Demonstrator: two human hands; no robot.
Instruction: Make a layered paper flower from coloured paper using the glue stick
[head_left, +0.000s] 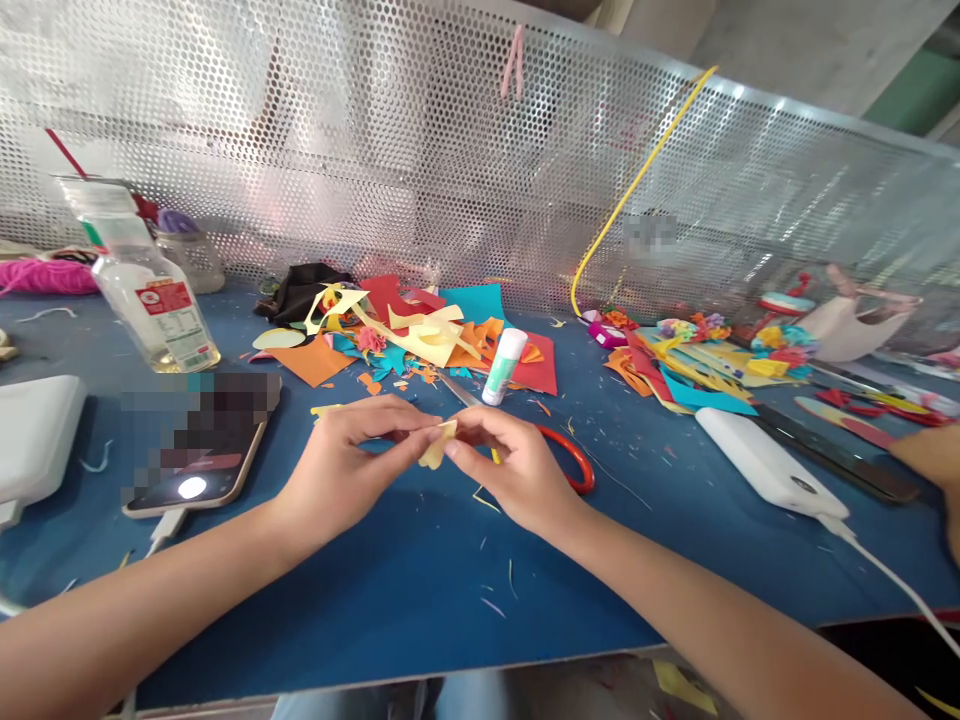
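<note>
A small piece of pale yellow paper (438, 449) is pinched between my two hands above the blue table. My left hand (358, 455) grips its left side with thumb and fingers. From the other side, my right hand (517, 462) holds it between thumb and forefinger. Just behind the hands stands a white and green glue stick (504, 368), upright. Scissors with a red handle (577, 462) lie partly hidden behind my right hand, their blades pointing away. Beyond is a heap of cut coloured paper (424, 335) in yellow, orange, red and blue.
On the left are a clear bottle (154, 285), a phone (225, 440) with a cable and a white box-like device (37, 435). A white power bank (772, 465) lies right, near another person's hand (930, 455). A perforated metal panel (420, 140) closes off the back.
</note>
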